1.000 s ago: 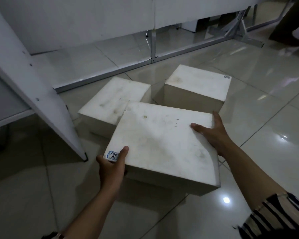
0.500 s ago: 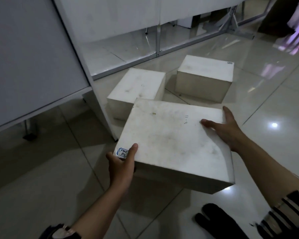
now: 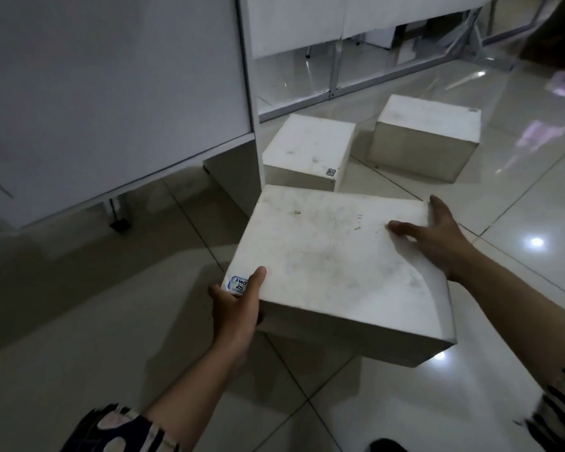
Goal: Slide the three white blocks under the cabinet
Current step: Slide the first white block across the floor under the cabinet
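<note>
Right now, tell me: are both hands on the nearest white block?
Yes: the left hand grips the near-left corner of the nearest white block, and the right hand its right edge.

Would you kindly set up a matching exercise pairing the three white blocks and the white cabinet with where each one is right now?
Things:
1. Large white rectangular block with a blue-edged handwritten label
2. White block with a small grey corner sticker
3. White block farthest right
4. White cabinet on short legs

Places:
A. Standing at the left, gap beneath it
B. Alone on the tiles, far right
C. Gripped by left hand and right hand
D. On the floor beside the cabinet's side panel

Pairs: 1-C, 2-D, 3-B, 4-A
</note>
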